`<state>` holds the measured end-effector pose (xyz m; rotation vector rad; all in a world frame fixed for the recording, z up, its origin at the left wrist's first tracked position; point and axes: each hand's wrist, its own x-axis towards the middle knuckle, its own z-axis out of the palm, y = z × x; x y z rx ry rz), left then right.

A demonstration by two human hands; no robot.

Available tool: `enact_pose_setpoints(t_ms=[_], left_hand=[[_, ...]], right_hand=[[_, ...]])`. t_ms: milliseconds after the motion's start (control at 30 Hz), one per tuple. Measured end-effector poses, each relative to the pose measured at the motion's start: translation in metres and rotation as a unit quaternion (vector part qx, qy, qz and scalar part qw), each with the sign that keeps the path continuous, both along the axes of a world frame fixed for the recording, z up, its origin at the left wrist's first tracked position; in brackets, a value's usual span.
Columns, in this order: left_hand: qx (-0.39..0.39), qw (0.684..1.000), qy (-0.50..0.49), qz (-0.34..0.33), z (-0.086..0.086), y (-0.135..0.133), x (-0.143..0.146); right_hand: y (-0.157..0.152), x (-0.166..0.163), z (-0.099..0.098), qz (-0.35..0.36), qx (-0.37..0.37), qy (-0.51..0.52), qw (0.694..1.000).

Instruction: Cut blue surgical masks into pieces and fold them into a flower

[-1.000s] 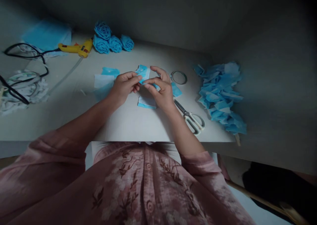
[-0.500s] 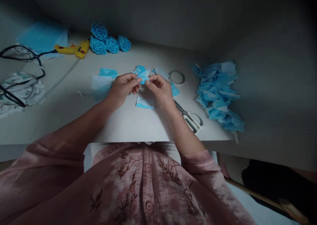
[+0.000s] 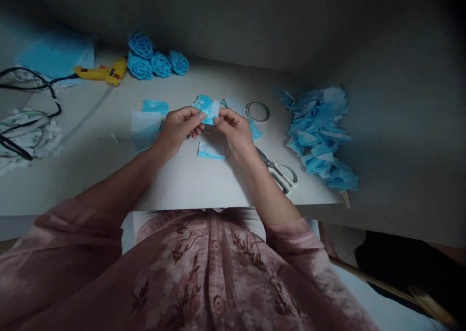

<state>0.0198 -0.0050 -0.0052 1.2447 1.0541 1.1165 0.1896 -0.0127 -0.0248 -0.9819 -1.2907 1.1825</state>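
Note:
Between my two hands, above the middle of the table, is a small blue-and-white fabric piece (image 3: 210, 113), thin and partly folded. My left hand (image 3: 184, 127) pinches its left side between thumb and fingers. The right edge is gripped the same way by my right hand (image 3: 235, 128). Just below the hands lies a folded blue-and-white strip (image 3: 211, 150). Flat blue and white pieces (image 3: 146, 122) rest left of my left hand. Scissors (image 3: 279, 171) with pale handles lie beside my right forearm, which covers part of them.
Several blue fabric roses (image 3: 153, 61) stand at the back, beside a yellow glue gun (image 3: 104, 72) with a black cord. A roll of tape or ring (image 3: 257, 111) lies right of my hands. A heap of blue scraps (image 3: 320, 134) is at the right edge. White straps (image 3: 32, 137) pile up at left.
The whole view has shifted slightly, with table items a little further left. Both hands keep hold of the fabric piece, whose white part at right shows a bit more.

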Motion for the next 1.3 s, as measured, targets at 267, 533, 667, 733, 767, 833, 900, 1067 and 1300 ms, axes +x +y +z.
enact_pose_setpoints(t_ms=[267, 533, 667, 733, 767, 833, 900, 1067, 1300], left_hand=[[-0.006, 1.000, -0.017, -0.009, -0.0039, 0.0019, -0.0017], [0.004, 1.000, -0.002, 0.000, -0.0012, -0.0003, -0.0018], [0.006, 1.000, 0.006, 0.014, -0.0013, 0.0004, -0.0003], [0.006, 1.000, 0.007, 0.018, -0.0017, 0.0009, 0.0002], [0.006, 1.000, 0.007, 0.019, -0.0017, 0.0009, 0.0004], [0.007, 1.000, 0.006, 0.019, -0.0011, 0.0004, 0.0007], [0.008, 1.000, 0.010, 0.019, 0.0000, -0.0005, 0.0011], [0.004, 1.000, 0.016, 0.011, 0.0013, -0.0023, 0.0014], [0.000, 1.000, 0.000, -0.027, -0.0012, -0.0021, -0.0009]], right_hand=[[-0.0025, -0.0005, 0.0025, 0.008, -0.002, -0.012, 1.000], [-0.0024, -0.0009, 0.0019, 0.015, -0.004, 0.007, 1.000], [-0.0015, -0.0006, 0.0008, 0.015, -0.010, -0.003, 1.000], [-0.0017, -0.0006, 0.0010, 0.018, -0.006, -0.004, 1.000], [-0.0019, -0.0007, 0.0014, 0.019, -0.004, -0.004, 1.000], [-0.0023, -0.0014, 0.0025, 0.020, -0.002, -0.002, 1.000], [-0.0025, -0.0024, 0.0035, 0.019, -0.002, -0.001, 1.000], [-0.0012, -0.0038, 0.0031, -0.009, 0.008, -0.021, 1.000], [-0.0015, -0.0033, 0.0010, -0.015, 0.017, -0.025, 0.999]])
